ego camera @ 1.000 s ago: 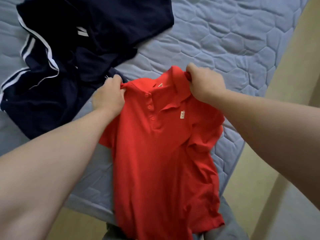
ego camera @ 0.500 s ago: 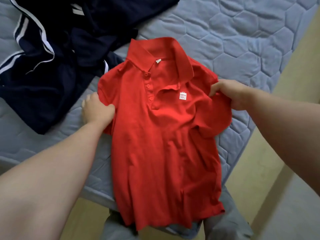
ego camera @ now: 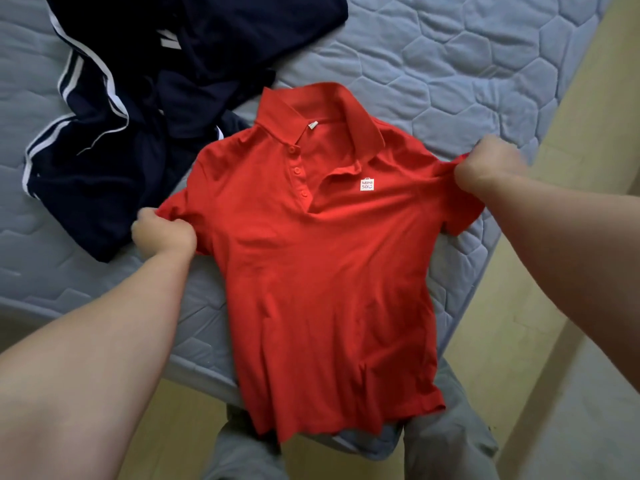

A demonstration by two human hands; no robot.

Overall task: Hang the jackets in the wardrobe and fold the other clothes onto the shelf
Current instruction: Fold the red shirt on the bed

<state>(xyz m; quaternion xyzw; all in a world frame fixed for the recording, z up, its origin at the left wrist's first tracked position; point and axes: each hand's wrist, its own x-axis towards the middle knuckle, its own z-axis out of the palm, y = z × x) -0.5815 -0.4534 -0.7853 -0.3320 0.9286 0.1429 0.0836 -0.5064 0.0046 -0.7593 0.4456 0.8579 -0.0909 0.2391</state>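
Note:
A red polo shirt [ego camera: 325,271] with a small white chest label lies face up on the blue-grey quilted mattress [ego camera: 450,64], its collar away from me and its hem hanging over the near corner. My left hand [ego camera: 162,232] pinches the shirt's left sleeve. My right hand [ego camera: 488,168] grips the right sleeve and pulls it outward, so the fabric is stretched flat between both hands. A navy jacket [ego camera: 138,109] with white stripes lies crumpled at the upper left, just touching the shirt's shoulder.
The mattress corner points toward me, with my legs in grey trousers [ego camera: 443,445] right below it. Pale yellow floor [ego camera: 519,341] runs along the bed's right side.
Both hands went from the shoulders by the collar down to the sleeves and pulled them apart. The shirt was laid down and now lies spread wider and flatter.

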